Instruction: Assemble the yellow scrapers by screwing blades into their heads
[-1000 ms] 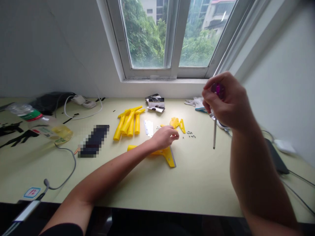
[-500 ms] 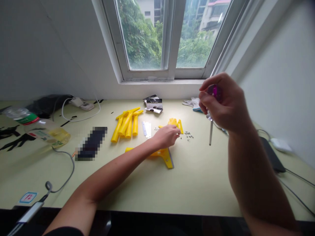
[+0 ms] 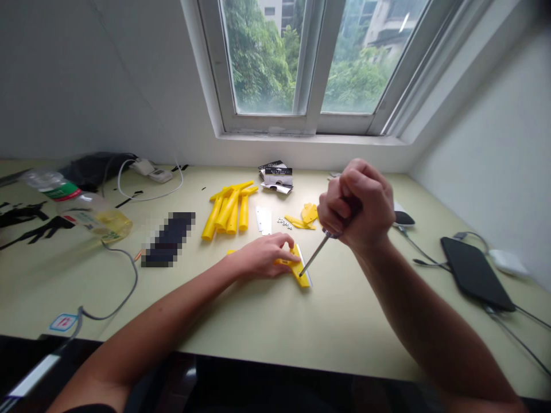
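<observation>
The right hand (image 3: 357,209) is fisted tight around a metal-shafted screwdriver (image 3: 314,256), its tip meeting the flat yellow plastic piece (image 3: 298,269) just beyond the left hand (image 3: 262,258), whose loosely spread fingers press that piece to the pale green table (image 3: 301,327). A clear plastic bottle (image 3: 77,209) of yellowish liquid lies far left.

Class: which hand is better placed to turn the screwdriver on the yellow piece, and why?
Right. The right hand grips the screwdriver, its tip on the yellow piece; the left hand lies flat, pinning that piece.
</observation>
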The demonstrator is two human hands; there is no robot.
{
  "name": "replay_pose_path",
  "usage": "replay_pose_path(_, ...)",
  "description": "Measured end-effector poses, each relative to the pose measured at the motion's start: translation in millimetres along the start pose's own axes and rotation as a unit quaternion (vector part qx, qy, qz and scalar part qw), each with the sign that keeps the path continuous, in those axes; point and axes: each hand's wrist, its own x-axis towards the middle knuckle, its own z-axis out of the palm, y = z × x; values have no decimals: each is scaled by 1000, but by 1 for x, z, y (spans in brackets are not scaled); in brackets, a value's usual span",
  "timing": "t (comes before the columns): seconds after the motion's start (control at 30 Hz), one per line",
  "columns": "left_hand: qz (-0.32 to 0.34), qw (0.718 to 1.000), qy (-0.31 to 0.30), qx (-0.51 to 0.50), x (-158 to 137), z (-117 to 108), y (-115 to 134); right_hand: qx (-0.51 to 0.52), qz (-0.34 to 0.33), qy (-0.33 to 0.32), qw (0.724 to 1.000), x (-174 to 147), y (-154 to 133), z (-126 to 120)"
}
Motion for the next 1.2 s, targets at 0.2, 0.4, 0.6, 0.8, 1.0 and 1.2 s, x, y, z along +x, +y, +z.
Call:
replay_pose_path(0.2,0,1000,7,-2,-2,2,0,-12,16,27,999,0,3,0)
replay_pose_path(0.4,1,1000,6,-3,-3,1,1,-30,13,50,998,4,9,-1)
replay_pose_path(0.6,-10,1000,-6,-1,-4,0,2,-67,35,83,994,6,10,-4)
replay_pose_path(0.8,-9,1000,-10,9,-4,0,3,-115,17,41,992,4,12,-5)
replay_pose_path(1.0,-8,999,-12,51,-3,-2,6,-439,-48,-146,885,-2,-25,-4)
replay_pose_path(1.2,-36,992,-6,119,-5,-9,0,-617,10,-292,731,9,-74,-19)
